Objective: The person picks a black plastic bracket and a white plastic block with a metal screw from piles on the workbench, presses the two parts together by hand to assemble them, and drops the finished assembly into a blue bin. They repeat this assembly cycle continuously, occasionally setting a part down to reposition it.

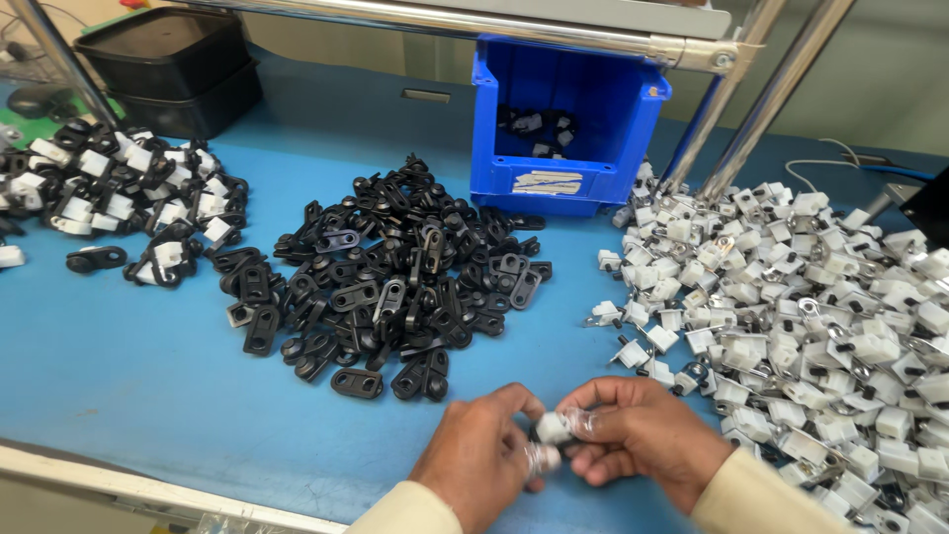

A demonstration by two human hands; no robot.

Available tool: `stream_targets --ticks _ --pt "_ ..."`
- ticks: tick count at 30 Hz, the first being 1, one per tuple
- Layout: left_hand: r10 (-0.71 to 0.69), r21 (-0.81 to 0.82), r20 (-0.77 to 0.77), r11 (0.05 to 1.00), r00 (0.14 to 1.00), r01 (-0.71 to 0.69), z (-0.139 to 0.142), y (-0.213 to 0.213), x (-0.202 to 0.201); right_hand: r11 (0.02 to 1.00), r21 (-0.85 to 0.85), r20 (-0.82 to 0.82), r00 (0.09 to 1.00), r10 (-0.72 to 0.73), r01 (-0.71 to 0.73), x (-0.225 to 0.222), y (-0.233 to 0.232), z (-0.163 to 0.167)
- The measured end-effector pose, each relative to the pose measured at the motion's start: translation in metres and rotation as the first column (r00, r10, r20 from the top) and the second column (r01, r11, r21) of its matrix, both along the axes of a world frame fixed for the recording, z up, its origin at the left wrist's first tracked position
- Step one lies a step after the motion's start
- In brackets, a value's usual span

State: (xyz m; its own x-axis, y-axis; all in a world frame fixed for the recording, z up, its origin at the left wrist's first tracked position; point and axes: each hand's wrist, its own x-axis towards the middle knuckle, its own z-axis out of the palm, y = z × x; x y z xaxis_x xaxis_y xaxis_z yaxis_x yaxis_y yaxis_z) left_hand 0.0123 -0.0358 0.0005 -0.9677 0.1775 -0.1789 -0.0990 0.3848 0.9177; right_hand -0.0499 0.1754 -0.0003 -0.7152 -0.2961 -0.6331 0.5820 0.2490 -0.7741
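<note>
My left hand [484, 450] and my right hand [643, 440] meet near the front edge of the blue table [119, 386]. Between their fingertips they pinch one small white plastic part [554, 427]; several fingertips wear clear finger cots. Whether a black piece is joined to it is hidden by the fingers. A heap of black plastic brackets [395, 277] lies just beyond my left hand. A wide heap of white parts with metal tabs [801, 316] spreads to the right of my right hand.
A pile of joined black-and-white pieces [129, 198] sits at the far left. A blue open-front bin [563, 119] holding a few pieces stands at the back, under a metal rail [474, 20]. Black trays [168, 69] are stacked back left. Slanted metal poles [751, 109] rise at the right.
</note>
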Motion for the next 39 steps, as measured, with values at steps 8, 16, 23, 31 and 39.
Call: stream_targets --ticks 8,16,23,31,39 --pt "0.099 0.261 0.285 0.949 0.953 -0.177 -0.024 -0.005 0.005 0.951 -0.272 -0.488 0.832 -0.265 0.144 -0.087 -0.013 0.089" --pt "0.114 0.298 0.285 0.933 0.952 -0.201 -0.024 -0.004 0.006 0.892 0.449 -0.723 0.606 0.332 0.046 -0.083 -0.048 0.021" --pt "0.280 0.140 0.037 0.949 0.959 -0.283 -0.008 -0.008 0.006 0.864 0.496 -0.559 0.795 0.236 0.092 -0.064 -0.083 0.007" --pt "0.077 -0.301 -0.599 0.901 0.797 -0.313 0.012 -0.010 -0.010 0.923 0.299 -0.516 0.773 0.370 -0.243 -0.046 -0.031 0.026" --pt "0.196 -0.358 -0.027 0.914 0.980 -0.193 0.028 0.005 -0.013 0.501 0.792 -0.610 0.499 0.616 0.349 -0.083 -0.010 0.034"
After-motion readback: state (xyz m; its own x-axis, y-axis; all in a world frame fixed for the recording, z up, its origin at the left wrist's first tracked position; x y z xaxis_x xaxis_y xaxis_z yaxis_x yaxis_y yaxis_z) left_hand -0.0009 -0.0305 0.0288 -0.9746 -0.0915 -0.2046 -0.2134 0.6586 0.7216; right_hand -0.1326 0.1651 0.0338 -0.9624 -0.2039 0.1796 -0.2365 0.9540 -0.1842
